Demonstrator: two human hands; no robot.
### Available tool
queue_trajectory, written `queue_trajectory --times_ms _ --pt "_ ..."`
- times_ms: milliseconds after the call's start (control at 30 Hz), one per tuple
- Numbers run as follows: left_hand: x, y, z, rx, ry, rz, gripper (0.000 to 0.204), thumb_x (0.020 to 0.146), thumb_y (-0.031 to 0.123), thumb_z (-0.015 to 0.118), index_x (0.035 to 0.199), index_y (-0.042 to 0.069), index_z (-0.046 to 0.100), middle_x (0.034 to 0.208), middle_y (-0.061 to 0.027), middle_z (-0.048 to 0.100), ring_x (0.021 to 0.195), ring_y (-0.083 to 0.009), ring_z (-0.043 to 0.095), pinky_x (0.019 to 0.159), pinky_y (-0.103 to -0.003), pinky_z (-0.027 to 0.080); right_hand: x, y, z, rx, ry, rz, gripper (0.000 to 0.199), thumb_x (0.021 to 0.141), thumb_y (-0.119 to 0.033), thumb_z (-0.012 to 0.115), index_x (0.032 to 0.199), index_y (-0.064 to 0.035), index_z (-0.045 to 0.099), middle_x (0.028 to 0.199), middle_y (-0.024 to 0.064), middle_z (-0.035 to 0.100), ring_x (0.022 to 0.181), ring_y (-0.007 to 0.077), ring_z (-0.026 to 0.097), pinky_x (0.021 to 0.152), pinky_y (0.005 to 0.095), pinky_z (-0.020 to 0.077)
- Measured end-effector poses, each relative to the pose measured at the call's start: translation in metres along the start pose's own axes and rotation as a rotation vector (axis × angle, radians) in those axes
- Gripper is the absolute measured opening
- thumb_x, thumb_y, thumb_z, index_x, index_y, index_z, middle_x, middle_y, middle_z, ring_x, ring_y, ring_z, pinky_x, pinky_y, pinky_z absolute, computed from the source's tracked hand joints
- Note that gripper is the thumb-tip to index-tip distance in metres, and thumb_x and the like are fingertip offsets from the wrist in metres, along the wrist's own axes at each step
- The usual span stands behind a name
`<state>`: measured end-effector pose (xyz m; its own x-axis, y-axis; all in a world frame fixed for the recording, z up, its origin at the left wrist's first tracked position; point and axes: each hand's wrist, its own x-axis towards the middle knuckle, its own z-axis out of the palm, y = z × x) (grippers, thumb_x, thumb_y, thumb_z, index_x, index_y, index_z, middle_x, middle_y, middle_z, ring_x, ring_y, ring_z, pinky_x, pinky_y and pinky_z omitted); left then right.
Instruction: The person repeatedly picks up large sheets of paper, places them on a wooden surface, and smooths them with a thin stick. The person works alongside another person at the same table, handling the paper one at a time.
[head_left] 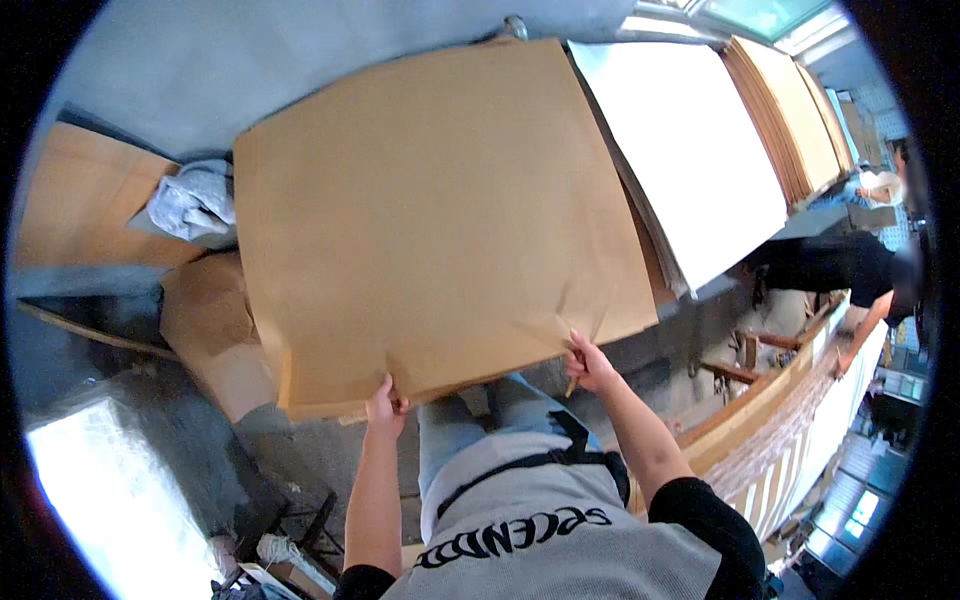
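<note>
A large brown cardboard sheet [430,210] lies on top of a stack in front of me, its surface flat and smooth. My left hand [387,403] is closed on its near edge, left of the middle, with the thumb on top. Further right, my right hand [588,362] pinches the same edge near the right corner. A thin tan piece shows below that fist; I cannot make out what it is. Faint creases or shadows mark the sheet just beyond the right hand.
White sheets [690,150] are stacked to the right, with brown board stacks [785,115] beyond. Crumpled grey plastic [195,200] and loose brown paper [215,310] lie left. A person in black [850,265] works at a long wood-framed bench [770,430] on the right.
</note>
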<state>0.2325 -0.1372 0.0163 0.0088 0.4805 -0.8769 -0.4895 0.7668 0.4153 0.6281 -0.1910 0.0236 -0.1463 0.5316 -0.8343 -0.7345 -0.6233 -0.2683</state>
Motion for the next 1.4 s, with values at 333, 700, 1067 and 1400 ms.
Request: queue_trajectory --times_ms 333,700,1067,1400 --pt "-0.011 -0.117 -0.064 -0.087 0.260 0.307 0.028 0.083 0.026 0.052 0.100 0.004 0.048 0.068 -0.0077 0.055 0.045 -0.0161 0.051 0.035 -0.026 0.038 -0.019 0.047 -0.003 -1.404 0.544 -0.657 0.026 0.083 -0.021 0.050 0.099 -0.0014 0.053 0.085 0.0209 0.057 0.079 0.0381 0.053 0.068 0.0421 0.0422" --pt "0.004 0.026 -0.009 0.107 0.157 0.124 0.026 0.076 0.031 0.063 0.079 0.008 0.051 0.058 -0.0027 0.049 0.039 -0.0129 0.042 0.035 -0.025 0.032 0.030 -0.029 0.058 -0.628 0.198 -0.136 0.029 0.075 -0.034 0.064 0.064 -0.0106 0.051 0.057 -0.0002 0.049 0.043 0.0079 0.041 0.036 0.0226 0.0266" --pt "0.019 0.011 -0.015 -0.355 0.005 -0.051 0.024 0.080 0.032 0.058 0.085 0.009 0.051 0.059 -0.0024 0.048 0.038 -0.0126 0.037 0.036 -0.024 0.028 0.031 -0.017 0.060 -0.250 0.136 -0.070 0.021 0.081 -0.027 0.059 0.075 -0.0092 0.050 0.064 -0.0006 0.050 0.046 0.0050 0.039 0.034 0.0171 0.0225" --pt "0.020 -0.012 -0.031 -0.025 0.166 -0.041 0.023 0.082 0.036 0.055 0.084 0.013 0.050 0.054 0.0007 0.046 0.038 -0.0102 0.038 0.032 -0.020 0.028 0.013 -0.006 0.018 -0.565 0.203 -0.042 0.029 0.076 -0.035 0.063 0.064 -0.0091 0.057 0.055 -0.0020 0.051 0.045 0.0057 0.043 0.039 0.0192 0.0287"
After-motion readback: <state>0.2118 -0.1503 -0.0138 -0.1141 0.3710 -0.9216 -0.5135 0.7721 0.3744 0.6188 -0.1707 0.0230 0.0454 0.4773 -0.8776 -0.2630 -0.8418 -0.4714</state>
